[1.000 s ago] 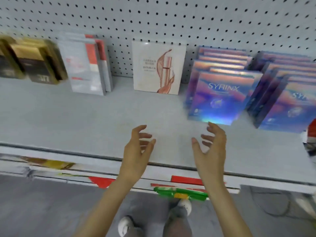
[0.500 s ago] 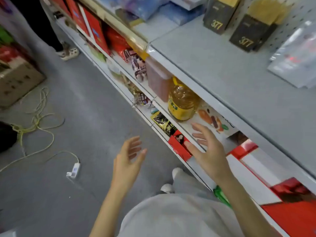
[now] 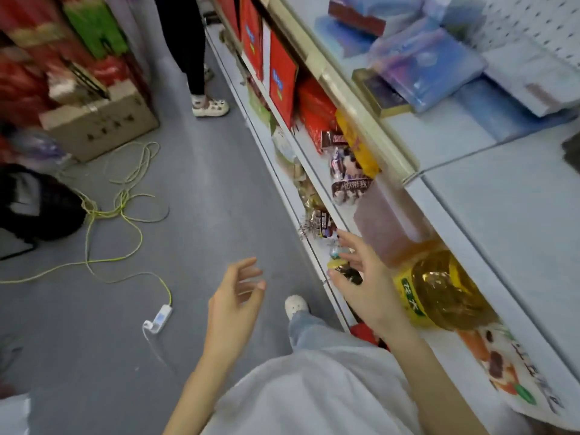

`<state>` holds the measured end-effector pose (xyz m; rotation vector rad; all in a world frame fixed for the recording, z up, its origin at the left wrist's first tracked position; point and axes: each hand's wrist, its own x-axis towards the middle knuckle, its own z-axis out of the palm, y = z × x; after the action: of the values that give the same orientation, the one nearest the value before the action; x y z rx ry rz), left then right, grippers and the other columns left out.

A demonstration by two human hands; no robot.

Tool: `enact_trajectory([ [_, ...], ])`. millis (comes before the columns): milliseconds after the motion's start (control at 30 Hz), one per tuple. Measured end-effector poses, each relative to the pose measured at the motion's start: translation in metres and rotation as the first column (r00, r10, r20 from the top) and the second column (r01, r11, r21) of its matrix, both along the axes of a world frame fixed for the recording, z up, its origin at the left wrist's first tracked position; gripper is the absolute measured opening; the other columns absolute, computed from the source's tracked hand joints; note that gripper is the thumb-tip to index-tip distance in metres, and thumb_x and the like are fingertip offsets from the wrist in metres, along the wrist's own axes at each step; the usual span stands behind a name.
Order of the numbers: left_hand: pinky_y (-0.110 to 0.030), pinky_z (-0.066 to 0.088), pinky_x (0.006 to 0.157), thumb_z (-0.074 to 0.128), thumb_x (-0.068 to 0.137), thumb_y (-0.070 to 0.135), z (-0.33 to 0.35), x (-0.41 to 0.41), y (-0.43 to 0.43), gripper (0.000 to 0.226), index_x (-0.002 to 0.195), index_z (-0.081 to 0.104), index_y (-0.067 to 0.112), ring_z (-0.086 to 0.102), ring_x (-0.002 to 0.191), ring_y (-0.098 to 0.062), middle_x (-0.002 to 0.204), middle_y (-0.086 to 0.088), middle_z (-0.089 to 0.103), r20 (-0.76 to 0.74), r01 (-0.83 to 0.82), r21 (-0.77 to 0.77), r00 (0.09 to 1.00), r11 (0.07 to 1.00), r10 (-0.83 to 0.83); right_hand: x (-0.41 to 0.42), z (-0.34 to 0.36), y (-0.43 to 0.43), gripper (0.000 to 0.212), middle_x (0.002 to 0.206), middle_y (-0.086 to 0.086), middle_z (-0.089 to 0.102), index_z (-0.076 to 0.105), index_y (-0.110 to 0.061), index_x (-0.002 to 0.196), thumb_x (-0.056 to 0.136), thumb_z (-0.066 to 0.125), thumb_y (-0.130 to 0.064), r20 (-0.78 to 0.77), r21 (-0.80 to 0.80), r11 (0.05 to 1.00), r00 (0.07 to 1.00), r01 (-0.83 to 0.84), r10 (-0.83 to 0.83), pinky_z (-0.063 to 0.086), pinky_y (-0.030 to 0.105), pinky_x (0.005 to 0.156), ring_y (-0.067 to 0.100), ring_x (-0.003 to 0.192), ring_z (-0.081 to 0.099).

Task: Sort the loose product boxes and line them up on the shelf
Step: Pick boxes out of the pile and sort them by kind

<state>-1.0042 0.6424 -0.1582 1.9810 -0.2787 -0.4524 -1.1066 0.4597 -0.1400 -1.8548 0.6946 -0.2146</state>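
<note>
Product boxes lie in a loose heap on the far stretch of the top shelf, against the pegboard. The bluish-purple iridescent ones lie flat and overlap at odd angles. A dark gold-edged box juts out at the heap's front corner, and a dark red box sits on top further back. None of them stands upright or faces forward in a row, so I judge that this pile is not yet sorted. The near stretch of the same shelf shows bare grey surface (apart from a dark shape cut off at the right edge, too little of it to name).

Neither hand has hold of anything. The left hand hangs over the aisle floor with its fingers loosely spread and slightly bent. The right hand is spread the same way in front of the lower shelf, just beside a cooking-oil bottle; I cannot tell whether it touches the bottle. Both hands are well apart from the heap.

What seems left is nearly all of this pile: reach it, separate the kinds, then stand each kind in line on the shelf. On the floor are a cardboard carton and a yellow-green cable, and another person's legs stand further along the aisle.
</note>
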Motion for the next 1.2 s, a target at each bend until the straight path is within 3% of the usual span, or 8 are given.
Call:
enact_trajectory([
  [133, -0.006, 0.046, 0.077, 0.063, 0.088, 0.008, 0.033, 0.101, -0.045, 0.037, 0.110, 0.053, 0.036, 0.063, 0.085, 0.004, 0.102, 0.018, 0.065, 0.121, 0.157, 0.004, 0.980, 0.988, -0.156, 0.095, 0.014, -0.038, 0.058, 0.124, -0.023, 0.053, 0.045, -0.034, 0.136, 0.087, 0.068, -0.012, 0.044, -0.017, 0.998, 0.997, 0.063, -0.062, 0.035, 0.000, 0.092, -0.020, 0.116, 0.042],
  [233, -0.006, 0.045, 0.080, 0.061, 0.090, 0.013, 0.040, 0.169, -0.061, 0.036, 0.117, 0.052, 0.034, 0.062, 0.090, 0.004, 0.107, 0.019, 0.062, 0.190, 0.190, 0.018, 0.963, 0.982, -0.190, 0.160, 0.020, -0.051, 0.059, 0.123, -0.019, 0.056, 0.045, -0.033, 0.138, 0.087, 0.067, -0.012, 0.027, -0.042, 0.999, 0.999, 0.034, -0.032, 0.028, -0.005, 0.089, -0.019, 0.116, 0.043],
  [367, -0.006, 0.046, 0.077, 0.062, 0.088, 0.007, 0.023, 0.241, -0.059, 0.039, 0.118, 0.053, 0.030, 0.062, 0.089, 0.004, 0.107, 0.014, 0.064, 0.090, 0.182, -0.039, 0.980, 0.983, -0.178, 0.232, 0.017, -0.054, 0.057, 0.124, -0.017, 0.059, 0.046, -0.038, 0.134, 0.087, 0.067, -0.013, 0.015, -0.047, 0.996, 0.997, 0.070, -0.070, 0.035, 0.004, 0.095, -0.010, 0.117, 0.050],
  [567, -0.010, 0.045, 0.083, 0.064, 0.087, 0.010, 0.003, 0.384, -0.052, 0.044, 0.112, 0.050, 0.043, 0.062, 0.096, -0.002, 0.112, 0.012, 0.062, 0.065, 0.431, 0.076, 0.898, 0.899, -0.436, 0.332, 0.000, -0.025, 0.053, 0.126, -0.018, 0.057, 0.049, -0.034, 0.132, 0.089, 0.064, -0.008, 0.065, -0.032, 0.951, 0.950, 0.307, -0.305, 0.046, 0.027, 0.101, -0.001, 0.111, 0.058],
  [733, -0.003, 0.044, 0.076, 0.063, 0.087, 0.006, 0.027, 0.497, -0.086, 0.040, 0.112, 0.053, 0.035, 0.060, 0.089, 0.008, 0.108, 0.012, 0.062, 0.103, 0.566, 0.086, 0.813, 0.820, -0.572, 0.389, 0.019, -0.010, 0.052, 0.122, -0.028, 0.056, 0.051, -0.036, 0.129, 0.087, 0.066, -0.008, 0.099, -0.038, 0.855, 0.853, 0.517, -0.512, 0.039, 0.007, 0.095, -0.008, 0.114, 0.054],
  [833, -0.012, 0.049, 0.079, 0.062, 0.087, 0.003, 0.035, 0.536, -0.120, 0.040, 0.112, 0.054, 0.033, 0.061, 0.086, 0.007, 0.104, 0.015, 0.063, 0.123, 0.646, 0.045, 0.754, 0.762, -0.646, 0.403, 0.026, -0.018, 0.049, 0.120, -0.026, 0.058, 0.052, -0.035, 0.128, 0.087, 0.068, -0.012, 0.080, -0.076, 0.803, 0.806, 0.592, -0.587, 0.034, 0.000, 0.090, -0.015, 0.112, 0.051],
  [967, -0.007, 0.045, 0.076, 0.061, 0.088, 0.003, 0.034, 0.553, -0.158, 0.045, 0.107, 0.051, 0.042, 0.062, 0.085, 0.005, 0.103, 0.015, 0.063, 0.113, 0.731, -0.003, 0.678, 0.682, -0.726, 0.424, 0.022, -0.038, 0.047, 0.115, -0.024, 0.062, 0.054, -0.039, 0.122, 0.087, 0.069, -0.012, 0.047, -0.053, 0.733, 0.735, 0.678, -0.676, 0.037, 0.001, 0.087, -0.014, 0.108, 0.054],
  [1200, -0.004, 0.043, 0.073, 0.062, 0.088, 0.003, 0.014, 0.602, -0.226, 0.040, 0.110, 0.055, 0.036, 0.063, 0.088, 0.004, 0.109, 0.010, 0.064, 0.075, 0.750, 0.013, 0.659, 0.661, -0.748, 0.499, 0.008, -0.108, 0.044, 0.117, -0.029, 0.058, 0.055, -0.037, 0.123, 0.088, 0.066, -0.013, 0.051, 0.011, 0.771, 0.770, 0.637, -0.636, 0.046, 0.014, 0.092, -0.011, 0.103, 0.058],
])
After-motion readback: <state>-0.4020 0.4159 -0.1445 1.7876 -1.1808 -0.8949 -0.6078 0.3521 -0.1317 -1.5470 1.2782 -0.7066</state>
